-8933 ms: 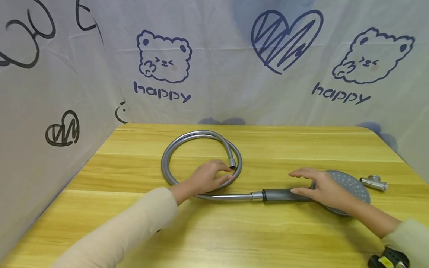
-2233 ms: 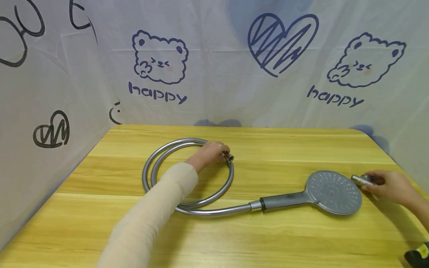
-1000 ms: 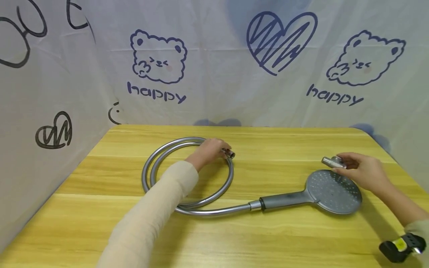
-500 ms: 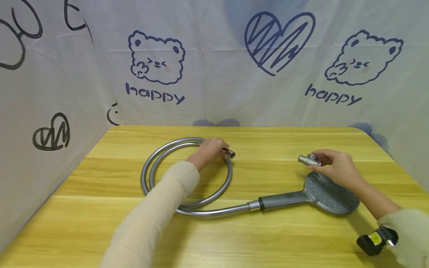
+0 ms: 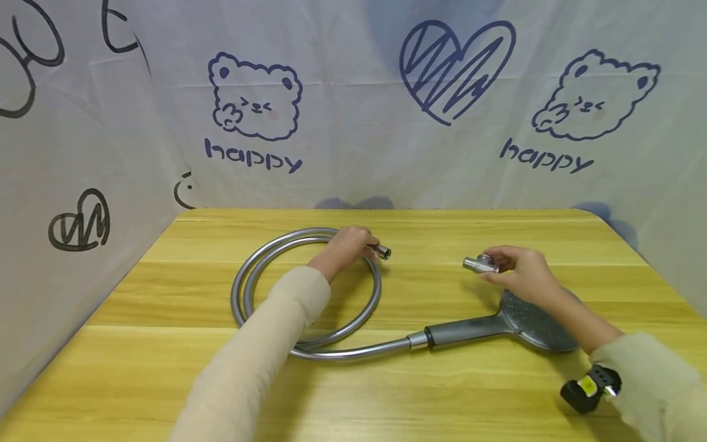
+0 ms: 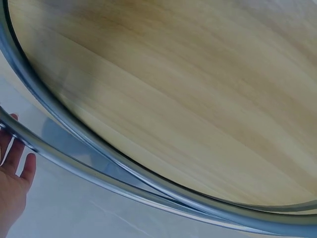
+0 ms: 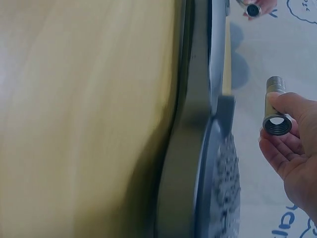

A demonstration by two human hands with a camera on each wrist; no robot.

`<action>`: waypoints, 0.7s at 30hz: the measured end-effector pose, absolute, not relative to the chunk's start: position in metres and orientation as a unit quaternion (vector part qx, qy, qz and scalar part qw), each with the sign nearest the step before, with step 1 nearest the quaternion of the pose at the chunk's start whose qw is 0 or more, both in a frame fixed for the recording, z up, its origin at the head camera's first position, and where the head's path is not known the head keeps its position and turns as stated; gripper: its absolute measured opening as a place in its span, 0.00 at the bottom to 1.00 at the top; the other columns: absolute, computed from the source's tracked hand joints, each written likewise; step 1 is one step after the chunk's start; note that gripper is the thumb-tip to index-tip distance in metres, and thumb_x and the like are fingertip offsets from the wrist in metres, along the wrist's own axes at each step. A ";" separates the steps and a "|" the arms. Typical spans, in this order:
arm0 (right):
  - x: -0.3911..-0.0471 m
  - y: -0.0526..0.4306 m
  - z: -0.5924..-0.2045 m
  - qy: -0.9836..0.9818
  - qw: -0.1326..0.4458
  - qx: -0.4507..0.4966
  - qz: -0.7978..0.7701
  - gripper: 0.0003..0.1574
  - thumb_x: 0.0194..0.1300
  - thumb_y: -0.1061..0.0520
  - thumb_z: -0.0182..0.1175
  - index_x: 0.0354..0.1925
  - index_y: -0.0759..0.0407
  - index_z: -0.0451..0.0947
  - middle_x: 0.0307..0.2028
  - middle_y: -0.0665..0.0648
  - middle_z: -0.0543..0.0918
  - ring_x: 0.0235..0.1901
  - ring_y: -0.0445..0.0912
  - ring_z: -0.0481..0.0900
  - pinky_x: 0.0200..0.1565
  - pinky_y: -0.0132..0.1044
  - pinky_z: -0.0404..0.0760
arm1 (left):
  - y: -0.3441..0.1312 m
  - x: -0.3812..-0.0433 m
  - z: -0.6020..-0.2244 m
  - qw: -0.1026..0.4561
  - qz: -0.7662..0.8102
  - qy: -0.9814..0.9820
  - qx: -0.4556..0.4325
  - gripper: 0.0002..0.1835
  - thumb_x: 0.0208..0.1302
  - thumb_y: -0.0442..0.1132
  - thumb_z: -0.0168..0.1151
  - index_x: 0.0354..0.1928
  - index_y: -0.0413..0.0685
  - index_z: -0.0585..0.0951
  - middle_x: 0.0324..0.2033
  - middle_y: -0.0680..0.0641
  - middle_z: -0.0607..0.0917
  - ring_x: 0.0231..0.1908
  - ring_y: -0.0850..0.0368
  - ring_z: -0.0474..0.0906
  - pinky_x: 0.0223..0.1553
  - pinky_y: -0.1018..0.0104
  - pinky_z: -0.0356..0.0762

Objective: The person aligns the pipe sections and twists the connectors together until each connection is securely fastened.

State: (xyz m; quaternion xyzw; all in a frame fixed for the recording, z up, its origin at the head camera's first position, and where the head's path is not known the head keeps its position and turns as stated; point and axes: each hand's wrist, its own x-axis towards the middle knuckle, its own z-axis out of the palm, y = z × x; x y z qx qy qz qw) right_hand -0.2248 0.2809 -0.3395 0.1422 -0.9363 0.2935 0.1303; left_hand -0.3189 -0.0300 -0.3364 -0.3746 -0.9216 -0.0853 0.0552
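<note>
In the head view my left hand [image 5: 350, 244] grips a grey shower hose [image 5: 237, 288] just behind its metal end nut [image 5: 384, 252], whose open mouth points right. The left wrist view shows that hand [image 6: 12, 193] with its fingers round the hose [image 6: 148, 193]. My right hand [image 5: 525, 273] pinches a silver tee fitting [image 5: 479, 264] between thumb and fingers, raised above the table. Seen from the right wrist, the fitting [image 7: 275, 111] has an outside thread at one end and a threaded opening facing the camera. A gap separates fitting and hose end.
The grey shower head [image 5: 536, 325] lies on the wooden table [image 5: 386, 399] under my right forearm, partly covered by it. Its handle [image 5: 464, 331] joins the other end of the coiled hose. Behind the table hangs a white cloth [image 5: 353, 123] with drawings.
Earlier the right hand was over the shower head, then took hold of the fitting and carried it left past it. The left hand took the hose end, now turned rightward.
</note>
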 end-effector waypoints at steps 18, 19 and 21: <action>-0.229 0.255 -0.343 -0.932 0.108 0.164 0.304 0.24 0.51 0.65 0.67 0.47 0.73 0.77 0.35 0.67 0.83 0.33 0.53 0.82 0.33 0.35 0.82 | -0.027 -0.319 -0.340 0.076 -0.063 -0.915 -0.390 0.12 0.64 0.41 0.56 0.41 0.40 0.81 0.34 0.41 0.80 0.32 0.51 0.74 0.32 0.64 0.72; -0.229 0.253 -0.342 -0.932 0.108 0.168 0.304 0.24 0.51 0.65 0.68 0.47 0.74 0.76 0.35 0.68 0.83 0.33 0.53 0.82 0.33 0.35 0.82 | -0.027 -0.320 -0.340 0.073 -0.064 -0.916 -0.390 0.12 0.64 0.41 0.56 0.41 0.40 0.81 0.35 0.41 0.79 0.32 0.51 0.74 0.33 0.64 0.72; -0.230 0.251 -0.342 -0.931 0.108 0.172 0.304 0.25 0.50 0.65 0.68 0.47 0.74 0.76 0.35 0.68 0.83 0.33 0.54 0.82 0.33 0.36 0.82 | -0.026 -0.320 -0.341 0.065 -0.070 -0.916 -0.390 0.11 0.64 0.41 0.56 0.39 0.40 0.81 0.34 0.41 0.79 0.32 0.51 0.73 0.33 0.64 0.71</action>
